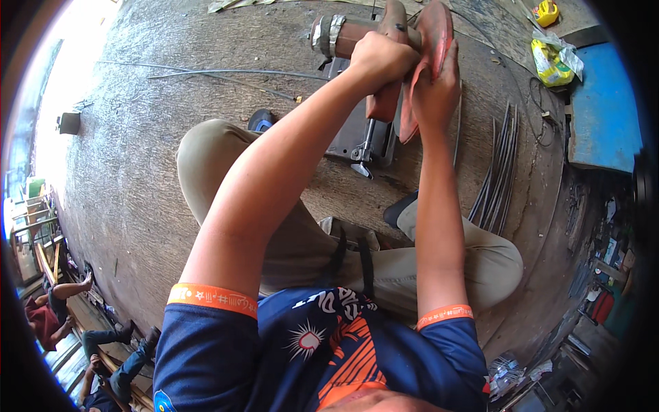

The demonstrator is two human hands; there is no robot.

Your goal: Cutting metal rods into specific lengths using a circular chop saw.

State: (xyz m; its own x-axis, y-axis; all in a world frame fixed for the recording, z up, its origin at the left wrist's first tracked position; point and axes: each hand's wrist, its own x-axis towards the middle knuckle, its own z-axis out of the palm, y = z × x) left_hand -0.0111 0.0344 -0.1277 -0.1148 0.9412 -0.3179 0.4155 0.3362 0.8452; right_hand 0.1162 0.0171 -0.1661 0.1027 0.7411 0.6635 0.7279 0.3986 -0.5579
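Left hand [382, 60] clenched on red saw [353, 39] beyond my knees. Right hand [439, 93] against guard [434, 31], fingers extended; cannot tell if grasping. Rods [501, 168] near right; open floor [127, 172] left.

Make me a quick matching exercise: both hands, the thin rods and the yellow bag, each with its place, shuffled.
Things:
1. Left hand
2. Right hand
3. Thin rods
4. Yellow bag

Places:
A. Lying in a bunch on the ground
B. On the round red guard
C. Beside the blue board
D. At the saw, left of the guard

Pairs: 1-D, 2-B, 3-A, 4-C
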